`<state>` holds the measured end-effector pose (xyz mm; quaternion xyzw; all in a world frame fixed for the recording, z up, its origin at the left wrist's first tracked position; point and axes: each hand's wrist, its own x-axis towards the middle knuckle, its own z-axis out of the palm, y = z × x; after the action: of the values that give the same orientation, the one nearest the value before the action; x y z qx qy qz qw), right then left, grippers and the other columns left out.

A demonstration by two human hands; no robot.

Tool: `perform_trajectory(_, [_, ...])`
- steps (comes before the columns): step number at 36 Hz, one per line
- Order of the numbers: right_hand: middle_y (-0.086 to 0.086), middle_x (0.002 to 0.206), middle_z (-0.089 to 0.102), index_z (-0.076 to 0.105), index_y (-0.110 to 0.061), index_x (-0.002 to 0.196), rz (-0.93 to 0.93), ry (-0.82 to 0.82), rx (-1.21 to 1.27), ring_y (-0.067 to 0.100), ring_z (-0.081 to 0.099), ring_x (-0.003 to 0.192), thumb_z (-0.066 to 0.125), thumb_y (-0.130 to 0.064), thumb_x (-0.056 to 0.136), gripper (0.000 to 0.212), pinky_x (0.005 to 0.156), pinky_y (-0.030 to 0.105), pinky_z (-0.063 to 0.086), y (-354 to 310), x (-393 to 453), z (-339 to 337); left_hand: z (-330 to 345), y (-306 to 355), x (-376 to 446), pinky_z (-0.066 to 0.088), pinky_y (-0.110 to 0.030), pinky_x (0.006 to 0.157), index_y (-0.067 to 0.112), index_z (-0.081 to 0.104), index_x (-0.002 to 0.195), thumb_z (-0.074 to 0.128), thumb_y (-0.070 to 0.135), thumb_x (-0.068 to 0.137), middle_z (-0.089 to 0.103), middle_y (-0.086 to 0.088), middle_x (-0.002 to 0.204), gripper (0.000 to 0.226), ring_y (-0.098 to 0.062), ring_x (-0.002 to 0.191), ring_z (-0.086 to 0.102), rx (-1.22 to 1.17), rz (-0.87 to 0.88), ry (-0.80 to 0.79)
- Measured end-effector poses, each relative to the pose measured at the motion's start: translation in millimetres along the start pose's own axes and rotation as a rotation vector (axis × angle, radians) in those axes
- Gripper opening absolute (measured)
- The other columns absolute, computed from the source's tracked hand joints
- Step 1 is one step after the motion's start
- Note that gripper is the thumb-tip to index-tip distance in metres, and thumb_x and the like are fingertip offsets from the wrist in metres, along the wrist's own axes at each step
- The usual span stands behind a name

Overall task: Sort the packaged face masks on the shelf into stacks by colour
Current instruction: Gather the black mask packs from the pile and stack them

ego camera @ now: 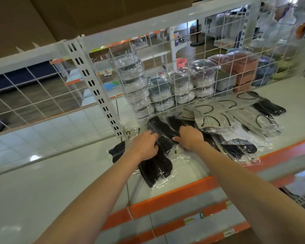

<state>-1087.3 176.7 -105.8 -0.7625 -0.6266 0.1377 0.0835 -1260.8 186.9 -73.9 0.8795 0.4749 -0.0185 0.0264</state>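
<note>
A pile of black face masks in clear wrappers (157, 166) lies on the white shelf (292, 110) near its left front. My left hand (144, 147) grips the top of this pile. My right hand (189, 137) rests closed on another black mask packet (167, 127) just behind it. Grey masks with black ear loops (224, 115) are spread to the right. More black masks lie at the far right (269, 106) and near the front edge (239, 147).
A white wire grid (165, 88) backs the shelf, with wrapped bowls (180, 88) stacked behind it. A slotted upright post (95, 88) stands at the left. The orange shelf lip (174, 196) runs along the front, with lower shelves beneath.
</note>
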Motion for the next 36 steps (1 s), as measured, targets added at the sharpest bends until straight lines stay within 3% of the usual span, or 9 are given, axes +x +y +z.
perform_trajectory(6, [0.013,0.106,0.064,0.056,-0.010,0.113,0.003,0.143,0.011,0.031,0.061,0.096,0.043,-0.022,0.097,0.024,0.080,0.039,0.050,1,-2,-6,-3,-4,0,0.046,-0.031,0.084,0.012,0.057,0.117,0.052,0.023,0.092,0.057,-0.004,0.116,0.028,-0.022,0.106,0.054,-0.121,-0.021,0.025])
perform_trajectory(10, [0.016,0.100,0.066,0.057,-0.008,0.109,-0.074,0.254,0.239,0.031,0.060,0.092,0.043,-0.012,0.095,0.020,0.082,0.039,0.049,0,-2,-36,-6,-7,4,0.046,-0.028,0.081,0.009,0.063,0.109,0.051,0.029,0.095,0.065,-0.006,0.101,0.027,-0.018,0.091,0.059,-0.336,-0.144,0.042])
perform_trajectory(13, [0.008,0.098,0.065,0.059,-0.009,0.106,-0.150,0.328,0.461,0.023,0.059,0.089,0.048,-0.009,0.094,0.017,0.079,0.032,0.048,-2,-9,-66,-7,-8,8,0.045,-0.027,0.078,0.010,0.064,0.092,0.038,0.047,0.098,0.063,-0.006,0.086,0.045,-0.019,0.081,0.059,-0.482,-0.217,0.074])
perform_trajectory(15, [0.005,0.096,0.064,0.059,-0.014,0.100,-0.166,0.353,0.607,0.017,0.059,0.083,0.051,-0.008,0.093,0.011,0.074,0.026,0.048,-4,-14,-81,-10,-4,9,0.045,-0.026,0.078,0.015,0.060,0.089,0.031,0.058,0.095,0.063,-0.007,0.089,0.052,-0.022,0.084,0.062,-0.684,-0.291,0.057])
perform_trajectory(18, [0.004,0.094,0.065,0.055,-0.019,0.091,-0.182,0.369,0.769,0.011,0.061,0.072,0.055,-0.009,0.093,0.010,0.064,0.020,0.052,-6,-19,-96,-19,-1,13,0.045,-0.038,0.095,0.011,0.057,0.117,0.029,0.068,0.087,0.062,-0.009,0.113,0.070,-0.024,0.102,0.061,-1.187,-0.385,0.010])
perform_trajectory(21, [0.000,0.087,0.065,0.054,-0.023,0.085,-0.192,0.320,0.859,0.005,0.062,0.067,0.056,-0.008,0.092,0.016,0.056,0.013,0.051,-9,-24,-97,-26,-1,14,0.045,-0.040,0.100,0.015,0.051,0.123,0.035,0.059,0.091,0.061,-0.006,0.118,0.056,-0.024,0.111,0.059,-1.574,-0.296,0.086])
perform_trajectory(26, [0.000,0.083,0.065,0.062,-0.017,0.089,-0.187,0.184,0.771,0.017,0.061,0.075,0.052,-0.018,0.095,0.012,0.075,0.032,0.051,-16,-19,-75,-42,-5,12,0.053,-0.029,0.066,0.012,0.055,0.116,0.048,0.016,0.098,0.068,-0.004,0.101,0.020,-0.016,0.087,0.067,-1.793,-0.427,0.403])
perform_trajectory(33, [0.013,0.119,0.059,0.057,-0.009,0.116,0.020,-0.048,0.208,0.028,0.055,0.108,0.055,-0.043,0.091,0.042,0.091,0.035,0.045,-10,3,-6,-45,-35,-6,0.051,-0.036,0.079,0.013,0.062,0.104,0.045,0.012,0.098,0.069,-0.005,0.095,0.018,-0.022,0.091,0.066,-1.559,-0.538,0.476])
perform_trajectory(36, [0.013,0.130,0.045,0.044,-0.013,0.128,0.053,0.033,0.023,0.031,0.042,0.123,0.058,-0.050,0.086,0.057,0.101,0.044,0.041,-13,1,13,-45,-44,-18,0.050,-0.035,0.081,0.015,0.063,0.099,0.043,0.013,0.100,0.069,-0.002,0.093,0.019,-0.017,0.089,0.065,-1.490,-0.535,0.452])
